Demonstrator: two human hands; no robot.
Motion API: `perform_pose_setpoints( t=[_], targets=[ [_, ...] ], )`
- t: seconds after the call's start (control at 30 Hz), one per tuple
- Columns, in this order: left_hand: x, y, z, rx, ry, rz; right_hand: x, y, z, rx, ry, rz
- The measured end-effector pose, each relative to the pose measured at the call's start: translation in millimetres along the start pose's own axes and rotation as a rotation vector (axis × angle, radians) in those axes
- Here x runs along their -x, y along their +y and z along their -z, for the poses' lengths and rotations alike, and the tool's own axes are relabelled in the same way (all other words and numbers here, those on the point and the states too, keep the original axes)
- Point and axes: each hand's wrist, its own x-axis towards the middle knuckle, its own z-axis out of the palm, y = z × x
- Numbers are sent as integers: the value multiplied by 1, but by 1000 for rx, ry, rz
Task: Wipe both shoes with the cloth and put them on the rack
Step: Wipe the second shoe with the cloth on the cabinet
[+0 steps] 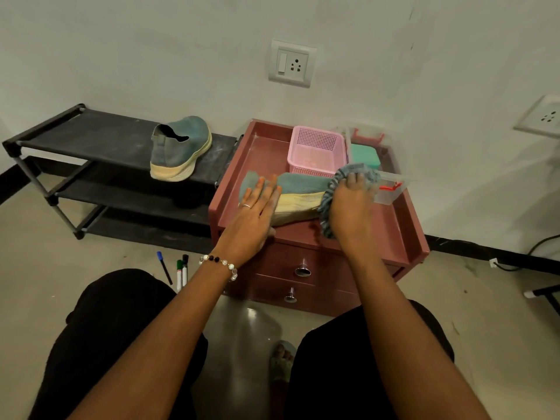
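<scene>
Shoe 2 (300, 192) is lying on its side across the red drawer unit (391, 225), long axis running left to right between my hands. My left hand (257, 207) is pressing flat, fingers straight, on one end; my right hand (348, 204) is gripping the cloth (357, 172) against the other. Shoe 1 (178, 150) is already sitting on the rack (91, 134) off to my left, against the wall.

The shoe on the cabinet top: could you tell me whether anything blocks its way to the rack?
Nothing visible does. The shoe lies near the cabinet's left edge, and the rack stands right beside it; the other shoe fills only the right end of the top shelf.
</scene>
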Motion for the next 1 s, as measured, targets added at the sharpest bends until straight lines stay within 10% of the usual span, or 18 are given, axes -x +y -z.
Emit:
perform_pose_setpoints(
  t=[0.33,1.0],
  targets=[
    [-7,0,-1,-41,-28,103,3,-21,-7,-86,-194,567],
    [-6,-2,0,-8,-23,82,-24,17,-19,-204,31,-83]
  ],
)
